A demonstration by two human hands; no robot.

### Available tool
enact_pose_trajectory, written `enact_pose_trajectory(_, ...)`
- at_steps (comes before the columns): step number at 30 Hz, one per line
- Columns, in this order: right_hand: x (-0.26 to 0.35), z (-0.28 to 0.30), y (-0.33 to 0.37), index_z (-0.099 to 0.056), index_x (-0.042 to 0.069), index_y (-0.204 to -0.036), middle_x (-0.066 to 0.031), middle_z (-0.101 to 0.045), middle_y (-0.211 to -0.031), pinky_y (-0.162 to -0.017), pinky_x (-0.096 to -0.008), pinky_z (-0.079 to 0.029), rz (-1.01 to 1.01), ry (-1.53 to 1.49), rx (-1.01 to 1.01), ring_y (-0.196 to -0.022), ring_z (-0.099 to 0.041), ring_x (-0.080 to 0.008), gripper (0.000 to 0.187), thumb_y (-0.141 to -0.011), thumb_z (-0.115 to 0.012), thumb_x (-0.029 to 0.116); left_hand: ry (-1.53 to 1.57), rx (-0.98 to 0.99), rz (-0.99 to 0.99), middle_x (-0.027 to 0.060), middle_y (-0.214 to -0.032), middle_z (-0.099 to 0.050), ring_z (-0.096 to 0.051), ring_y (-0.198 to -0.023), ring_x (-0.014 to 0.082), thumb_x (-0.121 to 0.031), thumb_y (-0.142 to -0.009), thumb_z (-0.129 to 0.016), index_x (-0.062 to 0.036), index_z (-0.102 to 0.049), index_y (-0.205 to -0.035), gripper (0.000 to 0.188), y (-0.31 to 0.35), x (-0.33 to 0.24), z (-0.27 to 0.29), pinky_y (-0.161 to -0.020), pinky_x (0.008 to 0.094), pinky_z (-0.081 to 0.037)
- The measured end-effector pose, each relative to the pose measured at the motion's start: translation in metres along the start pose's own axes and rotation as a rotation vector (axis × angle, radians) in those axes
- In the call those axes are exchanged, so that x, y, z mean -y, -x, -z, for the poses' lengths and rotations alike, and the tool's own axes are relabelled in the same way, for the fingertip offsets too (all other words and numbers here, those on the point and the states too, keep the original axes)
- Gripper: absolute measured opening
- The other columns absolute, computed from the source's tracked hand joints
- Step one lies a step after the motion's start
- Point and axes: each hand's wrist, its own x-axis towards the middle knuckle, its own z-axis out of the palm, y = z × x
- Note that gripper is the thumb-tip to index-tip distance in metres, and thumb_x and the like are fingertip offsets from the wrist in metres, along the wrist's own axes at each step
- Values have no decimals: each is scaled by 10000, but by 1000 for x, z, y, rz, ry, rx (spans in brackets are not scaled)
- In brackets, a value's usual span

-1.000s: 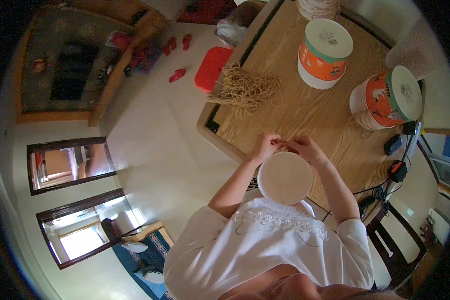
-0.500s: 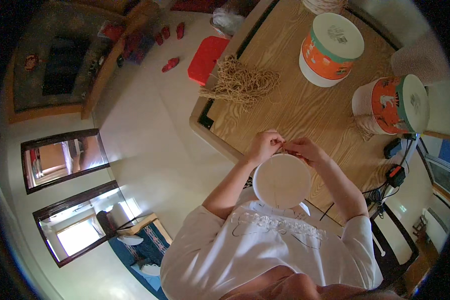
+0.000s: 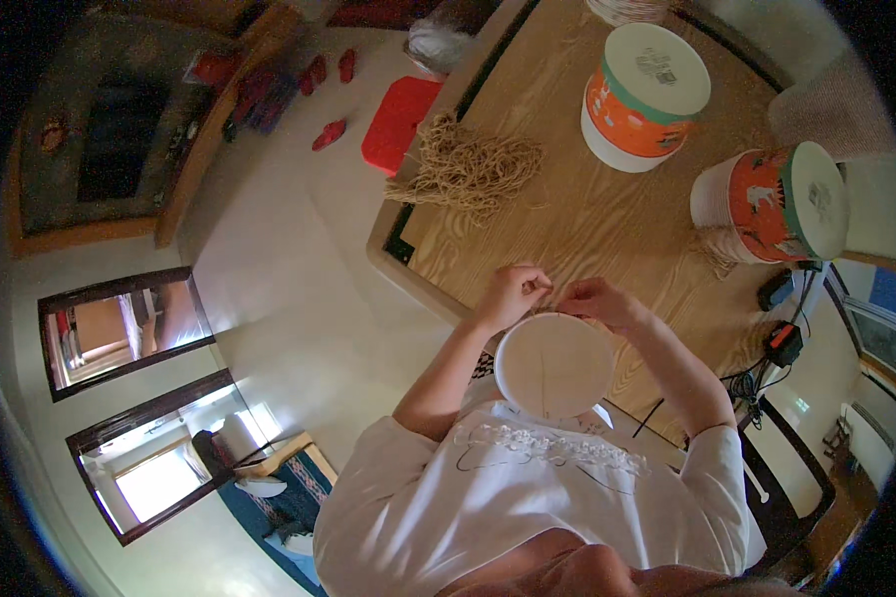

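Note:
A round white paper tub sits in front of my chest, with a thin strand lying over its pale round face. Just beyond its far rim, my left hand has its fingers pinched together, a small distance left of my right hand. The right fingers are also pinched, close to that rim. Whatever either hand holds is too fine to make out, though a thin twine strand may run there. A loose bundle of brown twine lies on the wooden table near its left edge.
Upside-down stacks of orange-and-white tubs stand on the table, one stack at the back and another tipped stack at the right. Black adapters with cables lie by the right edge. A red stool stands on the floor left of the table.
My hands have drawn apart, the left one moving slightly left from the right. The tub has shifted a little down and left in view, and the whole view has turned slightly.

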Motion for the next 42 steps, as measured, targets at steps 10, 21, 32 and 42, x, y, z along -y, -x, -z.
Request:
enact_pose_trajectory(10, 9, -1, 2, -672, 74, -844, 8, -606, -722, -583, -270, -411, -60, 46, -45, -659, -492, -92, 191, -802, -604, 247, 149, 107, 45, 56, -736, -650, -616, -673, 120, -87, -769, -632, -39, -649, -816, 69, -2, -2, 7, -615, 255, -487)
enact_pose_trajectory(21, 3, 4, 0, -662, 69, -868, 5, -614, -744, -596, -267, -420, 13, 101, 92, -669, -517, -99, 234, -813, -611, 291, -63, 74, 53, 89, -806, -642, -609, -755, 163, -55, -762, -626, -24, -630, -846, 89, 5, -9, 2, -663, 283, -477)
enact_pose_trajectory(32, 14, -1, 1, -651, 72, -873, 4, -614, -774, -617, -255, -409, -87, 161, 35, -695, -502, -96, 219, -843, -561, 269, 14, -22, -54, 70, -693, -599, -561, -597, 130, -87, -768, -624, -24, -621, -798, 70, 0, -8, -6, -551, 272, -451)
enact_pose_trajectory(42, 56, -32, 56, -603, 23, -910, -26, -612, -859, -716, -257, -436, 361, 125, -525, -802, -524, -99, 116, -812, -587, 81, 578, -31, 179, 10, -735, -603, -577, -686, 68, -56, -820, -578, -38, -524, -1066, 253, 25, -54, 24, -589, 193, -444)
